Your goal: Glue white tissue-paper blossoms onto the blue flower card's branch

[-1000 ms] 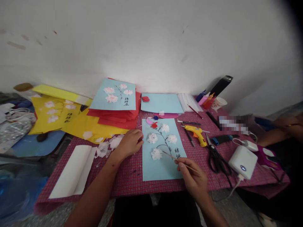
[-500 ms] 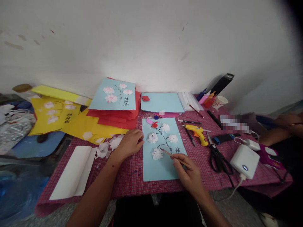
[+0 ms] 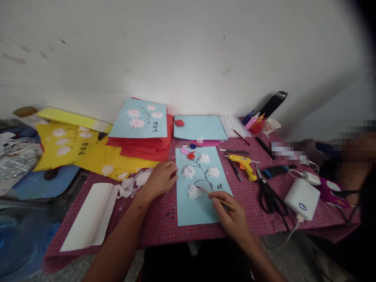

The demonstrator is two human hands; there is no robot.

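Note:
In my right hand (image 3: 230, 209), closed around its wooden handle, is a thin paintbrush (image 3: 207, 191). Its tip is at the lower-left white paper flower (image 3: 194, 191) on a light blue sheet (image 3: 194, 215). Dark painted stems (image 3: 206, 177) link the white flowers, and a black written character (image 3: 219, 187) stands to their right. My left hand (image 3: 162, 176) rests at the sheet's left edge, fingers curled together, holding nothing that shows. Crumpled white tissue pieces (image 3: 127, 187) lie left of it. Near the sheet's top are a red blob (image 3: 191, 156) and a pink one (image 3: 185, 150).
Finished blue picture (image 3: 141, 121) tops a red paper stack (image 3: 141, 152); yellow sheets (image 3: 94, 161) lie left, with folded white paper (image 3: 89, 215) in front. At right are a glue gun (image 3: 245, 164), scissors (image 3: 268, 194), a white box (image 3: 302, 199) and paint bottles (image 3: 258, 123). Another person (image 3: 362, 156) sits far right.
The brush tip has shifted slightly left and down onto the lower-left flower. My left hand stays in place. The person at the right has leaned into view.

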